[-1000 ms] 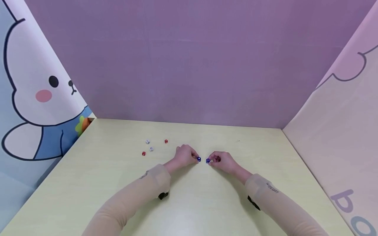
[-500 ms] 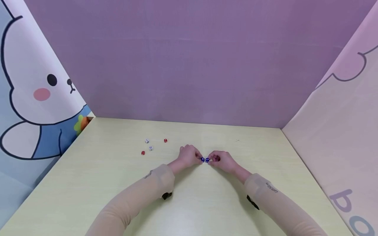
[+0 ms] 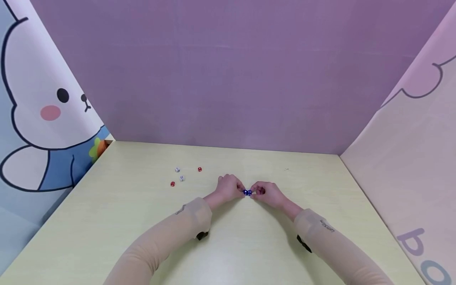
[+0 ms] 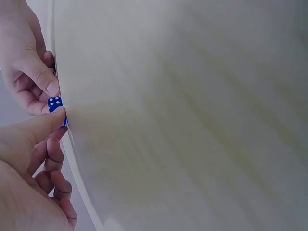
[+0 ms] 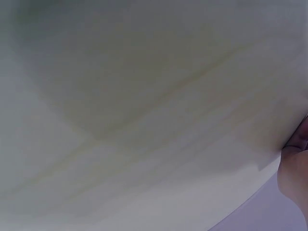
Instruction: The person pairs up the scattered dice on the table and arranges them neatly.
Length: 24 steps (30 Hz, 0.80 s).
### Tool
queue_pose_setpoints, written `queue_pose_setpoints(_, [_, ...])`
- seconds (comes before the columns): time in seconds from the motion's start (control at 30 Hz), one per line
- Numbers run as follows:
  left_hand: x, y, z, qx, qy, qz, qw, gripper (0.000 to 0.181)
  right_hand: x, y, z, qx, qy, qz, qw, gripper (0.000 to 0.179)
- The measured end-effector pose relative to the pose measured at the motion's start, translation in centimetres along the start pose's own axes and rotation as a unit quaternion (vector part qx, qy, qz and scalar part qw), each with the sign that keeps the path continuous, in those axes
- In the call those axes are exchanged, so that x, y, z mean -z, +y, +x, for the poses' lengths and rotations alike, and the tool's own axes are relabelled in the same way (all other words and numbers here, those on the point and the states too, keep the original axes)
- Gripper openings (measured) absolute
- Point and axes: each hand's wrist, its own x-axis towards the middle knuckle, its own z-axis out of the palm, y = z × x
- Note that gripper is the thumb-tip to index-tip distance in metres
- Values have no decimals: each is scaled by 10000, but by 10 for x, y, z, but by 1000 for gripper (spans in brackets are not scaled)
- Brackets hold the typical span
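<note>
**Two hands pinch blue dice together**

The left hand (image 3: 229,187) and right hand (image 3: 267,192) each pinch one blue die between curled fingertips, the two blue dice (image 3: 247,192) pressed together at mid-table (image 3: 249,245). Toward ten o'clock lie two white dice (image 3: 179,174) and two red dice (image 3: 186,176), well apart from the hands.
</note>
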Motion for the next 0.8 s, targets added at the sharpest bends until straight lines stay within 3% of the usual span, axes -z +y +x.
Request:
queue_pose_setpoints(0.5, [3,0,0,18,-37,-44,10000,19,0,-1,0,-59,-4,4,10000,13])
queue_pose_setpoints(0.63, [14,-4,-2,-2,-23,-184,9998,25,-1,0,0,-50,-41,-10,10000,14])
queue_pose_setpoints(0.8, [38,-10,-8,-28,108,-253,9996,30,0,0,0,-129,-46,-17,9999,14])
